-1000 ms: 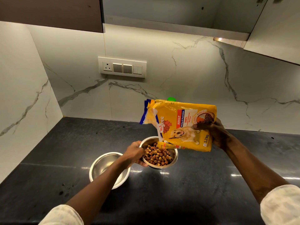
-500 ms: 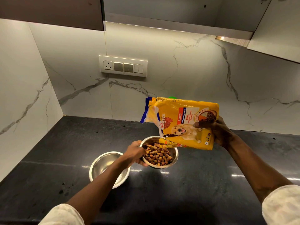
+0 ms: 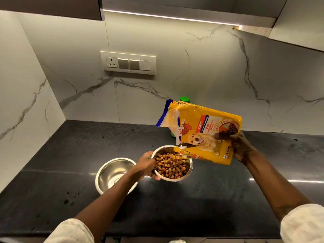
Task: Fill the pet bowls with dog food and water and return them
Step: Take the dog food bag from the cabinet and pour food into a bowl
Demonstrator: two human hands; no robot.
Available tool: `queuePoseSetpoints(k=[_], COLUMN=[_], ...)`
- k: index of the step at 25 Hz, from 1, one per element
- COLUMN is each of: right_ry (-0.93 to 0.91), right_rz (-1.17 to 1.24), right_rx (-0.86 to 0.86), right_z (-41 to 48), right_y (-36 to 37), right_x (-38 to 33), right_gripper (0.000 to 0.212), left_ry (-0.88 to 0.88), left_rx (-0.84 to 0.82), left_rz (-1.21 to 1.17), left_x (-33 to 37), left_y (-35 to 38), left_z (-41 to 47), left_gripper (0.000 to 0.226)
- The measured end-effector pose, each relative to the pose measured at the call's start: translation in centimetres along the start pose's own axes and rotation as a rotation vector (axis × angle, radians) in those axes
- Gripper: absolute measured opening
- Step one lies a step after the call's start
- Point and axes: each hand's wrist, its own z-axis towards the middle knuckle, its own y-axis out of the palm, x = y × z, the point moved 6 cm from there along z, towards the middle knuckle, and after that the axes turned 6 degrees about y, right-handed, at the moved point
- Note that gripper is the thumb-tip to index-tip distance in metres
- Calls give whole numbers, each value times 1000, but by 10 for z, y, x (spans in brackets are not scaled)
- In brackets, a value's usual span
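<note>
Left hand (image 3: 146, 163) curled around the near-left rim of the kibble bowl (image 3: 172, 163), fingers wrapped under its side, thumb at the rim; bowl looks lifted slightly off the dark countertop (image 3: 52, 172), can't confirm. Right hand (image 3: 241, 146) closed on the bottom end of the yellow dog food bag (image 3: 205, 134), thumb across the printed front, fingers behind. Bag held on its side, torn mouth pointing left and down, lower lip of the opening just over the far rim of the kibble bowl. Kibble bowl: steel, brown pellets filling most of it. Empty steel bowl (image 3: 114, 174) sits just left of the kibble bowl on the countertop, left forearm crossing its near edge, nothing visible inside. Green-capped bottle (image 3: 184, 99) behind the kibble bowl against the marble wall, mostly hidden by the bag; contents can't tell
</note>
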Motion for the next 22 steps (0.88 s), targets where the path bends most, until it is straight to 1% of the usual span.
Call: queuePoseSetpoints(k=[2, 4, 7, 12, 15, 16, 17, 19, 20, 21, 22], right_ry=[21, 41, 66, 107, 142, 155, 170, 200, 210, 212, 199], right_rz=[43, 82, 123, 199, 259, 297, 349, 480, 550, 617, 675], right_rx=[27, 41, 50, 45, 0, -10, -13, -10, 1, 16, 17], right_z=[-4, -9, -16, -25, -32, -33, -35, -37, -37, -38, -39], right_y=[-7, -13, -23, -31, -25, -21, -17, -3, 6, 16, 28], right_x=[13, 23, 34, 48, 54, 56, 60, 71, 77, 81, 83], right_gripper=[71, 65, 60, 63, 62, 62, 63, 64, 63, 60, 53], left_ry=[-19, -31, -63, -43, -63, -72, -70, -3, 53, 123, 195], left_rx=[-2, -4, -6, -29, -14, 4, 37, 149, 206, 243, 242], left_rz=[18, 23, 47, 61, 97, 167, 301, 681, 823, 865, 827], left_x=[-4, -9, -20, -35, -41, -41, -38, -23, -13, -2, 10], left_y=[7, 12, 18, 26, 26, 24, 21, 10, 6, 6, 8], left_z=[-2, -3, -3, -4, -5, -6, -8, -11, -14, -16, -20], left_gripper=[38, 38, 43, 46, 48, 45, 38, 26, 28, 34, 41])
